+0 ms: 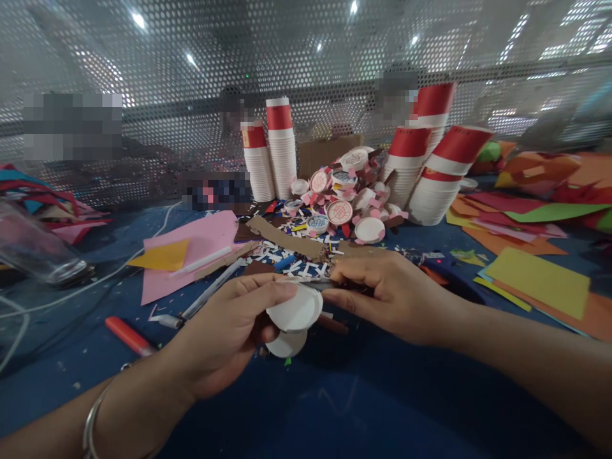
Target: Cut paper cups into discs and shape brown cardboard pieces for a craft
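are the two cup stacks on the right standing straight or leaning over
Leaning. Both right cup stacks tilt toward the right, rims resting on the blue table, while the two middle stacks stand upright.

Both forearms are bare, with no sleeves showing. The left hand (224, 338) has a thin silver bangle (90, 424) on its wrist, just behind the hand. The right hand (392, 296), across from the bangle, wears nothing; neither hand shows rings or gloves.

A dark blue table top (335, 408) carried stacked red-and-white paper cups (282, 150), a heap of round white cup bases (351, 191), pink paper sheets (201, 245), a red-capped pen (130, 336), a grey marker (210, 290) and yellow card sheets (540, 280).
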### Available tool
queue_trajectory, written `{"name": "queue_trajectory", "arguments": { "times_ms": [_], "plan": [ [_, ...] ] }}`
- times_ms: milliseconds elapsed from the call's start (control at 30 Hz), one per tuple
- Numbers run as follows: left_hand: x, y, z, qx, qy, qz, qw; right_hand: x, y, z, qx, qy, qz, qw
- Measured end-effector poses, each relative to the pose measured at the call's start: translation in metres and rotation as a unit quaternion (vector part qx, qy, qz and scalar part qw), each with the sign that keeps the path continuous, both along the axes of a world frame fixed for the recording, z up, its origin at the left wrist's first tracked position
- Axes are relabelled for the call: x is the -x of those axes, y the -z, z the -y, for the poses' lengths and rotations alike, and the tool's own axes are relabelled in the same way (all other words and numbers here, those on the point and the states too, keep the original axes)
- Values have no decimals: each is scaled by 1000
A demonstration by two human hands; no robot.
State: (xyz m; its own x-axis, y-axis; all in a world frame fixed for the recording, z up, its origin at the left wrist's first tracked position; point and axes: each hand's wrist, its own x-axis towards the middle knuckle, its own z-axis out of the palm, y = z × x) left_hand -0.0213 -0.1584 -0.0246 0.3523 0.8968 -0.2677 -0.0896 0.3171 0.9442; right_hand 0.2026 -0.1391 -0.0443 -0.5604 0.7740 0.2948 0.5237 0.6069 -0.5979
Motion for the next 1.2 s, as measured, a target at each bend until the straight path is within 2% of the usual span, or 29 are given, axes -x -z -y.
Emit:
{"name": "queue_trajectory", "arguments": {
  "times_ms": [267,500,733,933,1200],
  "plan": [
    [-1,1,-1,-4,12,23,1000,0,-2,0,20,2,-12,1000],
    [-3,3,0,-45,12,-7,999,-3,-3,-2,34,-8,-14,999],
    [-5,1,3,-15,42,-13,999,-3,-4,0,14,-12,-15,1000],
    [0,4,1,10,-13,13,1000,-4,-5,-3,26,45,-3,999],
    [-2,7,-2,1,-19,6,1000,-4,-5,-3,88,47,-66,993]
  ]
}}
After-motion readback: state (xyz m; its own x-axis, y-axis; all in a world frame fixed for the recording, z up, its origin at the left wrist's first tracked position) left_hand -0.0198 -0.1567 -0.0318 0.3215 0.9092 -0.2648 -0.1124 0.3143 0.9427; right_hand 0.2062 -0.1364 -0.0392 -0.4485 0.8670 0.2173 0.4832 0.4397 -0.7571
